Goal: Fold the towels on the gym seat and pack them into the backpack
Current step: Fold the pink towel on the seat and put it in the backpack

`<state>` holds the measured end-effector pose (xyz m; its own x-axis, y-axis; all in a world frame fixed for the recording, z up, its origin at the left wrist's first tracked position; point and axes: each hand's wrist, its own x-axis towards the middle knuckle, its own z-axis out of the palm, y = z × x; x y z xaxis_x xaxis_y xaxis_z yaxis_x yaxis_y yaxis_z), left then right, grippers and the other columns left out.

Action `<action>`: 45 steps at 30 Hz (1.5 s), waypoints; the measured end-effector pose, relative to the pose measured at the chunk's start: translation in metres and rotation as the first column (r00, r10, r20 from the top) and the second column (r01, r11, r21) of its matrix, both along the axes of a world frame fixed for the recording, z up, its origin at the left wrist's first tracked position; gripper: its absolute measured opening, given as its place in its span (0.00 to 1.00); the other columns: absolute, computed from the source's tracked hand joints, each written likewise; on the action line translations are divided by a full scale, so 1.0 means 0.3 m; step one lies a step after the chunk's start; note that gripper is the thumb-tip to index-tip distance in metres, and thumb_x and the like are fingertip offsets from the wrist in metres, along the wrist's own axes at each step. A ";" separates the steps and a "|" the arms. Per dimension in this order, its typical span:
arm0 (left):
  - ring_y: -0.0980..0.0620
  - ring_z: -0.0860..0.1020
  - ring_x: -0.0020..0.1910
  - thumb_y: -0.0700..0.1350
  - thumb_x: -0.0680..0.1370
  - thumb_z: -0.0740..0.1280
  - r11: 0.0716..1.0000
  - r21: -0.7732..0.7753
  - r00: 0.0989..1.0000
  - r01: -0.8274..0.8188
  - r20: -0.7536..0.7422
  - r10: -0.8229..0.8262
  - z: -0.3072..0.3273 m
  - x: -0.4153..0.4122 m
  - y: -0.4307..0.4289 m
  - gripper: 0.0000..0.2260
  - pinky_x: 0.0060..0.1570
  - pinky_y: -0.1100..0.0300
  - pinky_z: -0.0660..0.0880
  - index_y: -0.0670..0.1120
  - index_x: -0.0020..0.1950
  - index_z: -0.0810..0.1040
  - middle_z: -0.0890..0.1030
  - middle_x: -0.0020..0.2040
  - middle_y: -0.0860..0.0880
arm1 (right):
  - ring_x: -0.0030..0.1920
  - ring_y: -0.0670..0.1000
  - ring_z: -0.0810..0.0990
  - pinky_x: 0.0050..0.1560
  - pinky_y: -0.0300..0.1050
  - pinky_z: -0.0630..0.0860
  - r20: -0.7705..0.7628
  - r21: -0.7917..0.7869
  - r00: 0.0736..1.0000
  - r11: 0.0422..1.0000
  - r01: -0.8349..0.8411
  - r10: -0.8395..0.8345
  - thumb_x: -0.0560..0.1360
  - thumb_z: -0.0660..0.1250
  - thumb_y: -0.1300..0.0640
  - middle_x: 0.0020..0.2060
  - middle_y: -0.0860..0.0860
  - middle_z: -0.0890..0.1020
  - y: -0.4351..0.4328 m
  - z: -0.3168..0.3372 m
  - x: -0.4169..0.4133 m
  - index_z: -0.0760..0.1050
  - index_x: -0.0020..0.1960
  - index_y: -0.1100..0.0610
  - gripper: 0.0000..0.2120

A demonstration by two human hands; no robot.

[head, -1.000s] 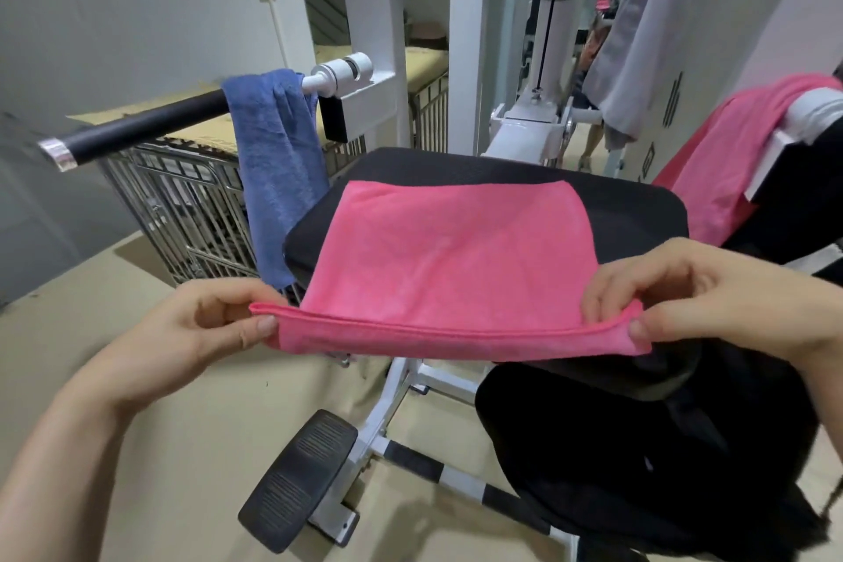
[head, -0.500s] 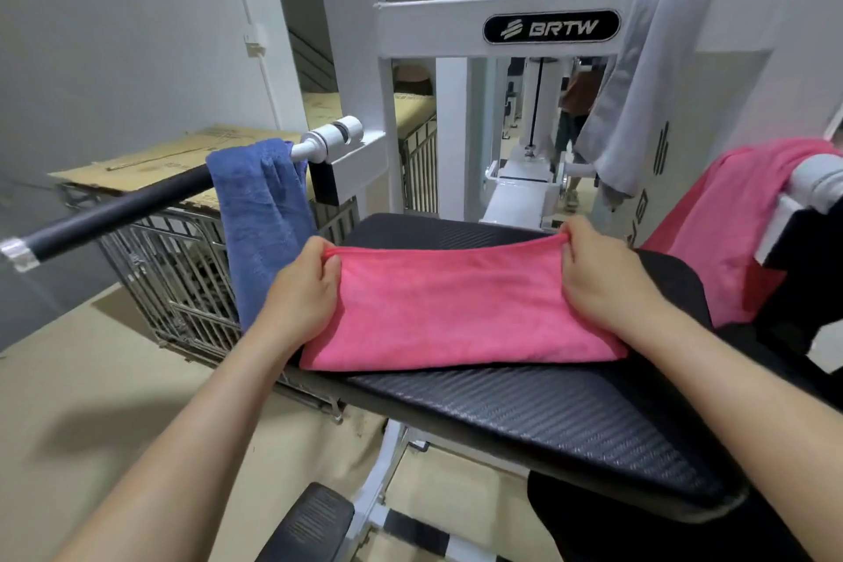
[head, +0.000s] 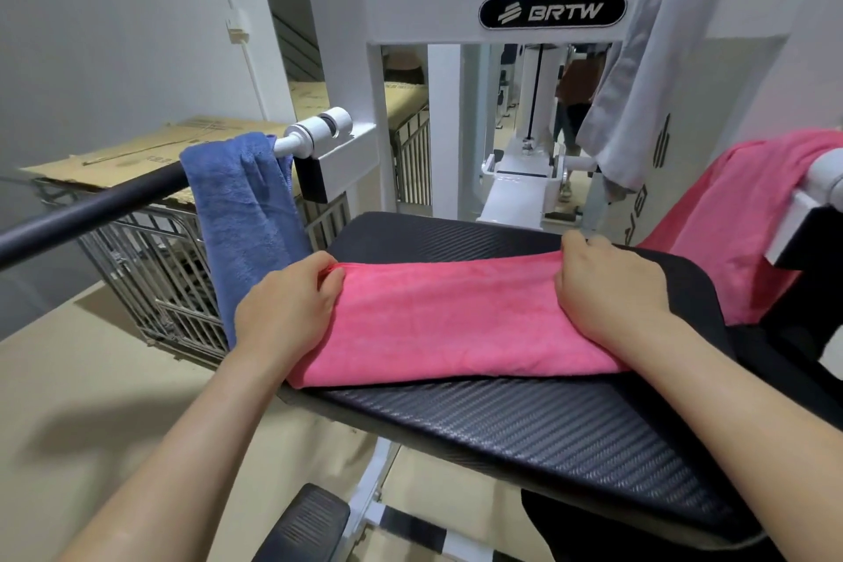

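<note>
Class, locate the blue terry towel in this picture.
In the head view, the blue terry towel hangs over the black padded bar at left, beside the left hand.

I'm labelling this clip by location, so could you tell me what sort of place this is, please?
Most likely a gym: a white BRTW-branded machine frame, a padded black seat holding a folded pink towel, and a blue towel draped over a handle bar.

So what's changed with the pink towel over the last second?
Both hands, left hand and right hand, carried the near edge of the pink towel forward over the far edge, folding it in half on the gym seat. They now pinch its far corners. The blue towel, grey towel and second pink towel hang as before.
</note>
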<state>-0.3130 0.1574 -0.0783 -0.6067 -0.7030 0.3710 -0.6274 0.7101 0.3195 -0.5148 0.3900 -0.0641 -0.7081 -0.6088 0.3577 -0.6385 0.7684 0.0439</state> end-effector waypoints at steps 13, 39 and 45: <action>0.52 0.78 0.44 0.48 0.74 0.69 0.947 0.232 0.974 0.224 -0.032 -0.223 0.038 -0.048 -0.081 0.04 0.45 0.56 0.72 0.50 0.41 0.79 0.81 0.41 0.54 | 0.46 0.49 0.77 0.48 0.42 0.70 0.595 -0.120 0.791 0.989 -0.091 0.145 0.70 0.74 0.54 0.45 0.49 0.80 0.015 0.161 -0.099 0.81 0.51 0.52 0.11; 0.55 0.78 0.48 0.34 0.66 0.73 0.944 0.126 0.878 0.306 -0.421 -0.228 -0.043 0.197 0.301 0.20 0.50 0.59 0.75 0.53 0.54 0.81 0.80 0.49 0.54 | 0.49 0.55 0.77 0.46 0.52 0.77 0.037 -0.355 0.809 0.765 -0.538 0.586 0.70 0.59 0.53 0.48 0.51 0.81 0.092 -0.107 0.414 0.81 0.50 0.56 0.16; 0.43 0.78 0.50 0.33 0.68 0.69 0.794 -0.422 0.879 0.437 0.014 -0.476 -0.043 0.160 0.317 0.14 0.48 0.49 0.75 0.45 0.51 0.80 0.80 0.51 0.46 | 0.44 0.56 0.76 0.45 0.38 0.66 0.028 -0.507 0.866 0.754 -0.418 0.499 0.66 0.62 0.61 0.42 0.50 0.82 0.092 -0.102 0.407 0.82 0.43 0.57 0.12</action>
<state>-0.2650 0.2525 -0.0913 -0.7703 -0.1291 0.6245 -0.1804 0.9834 -0.0192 -0.3928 0.4177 -0.0949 -0.4572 -0.6594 0.5968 -0.8860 0.2791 -0.3702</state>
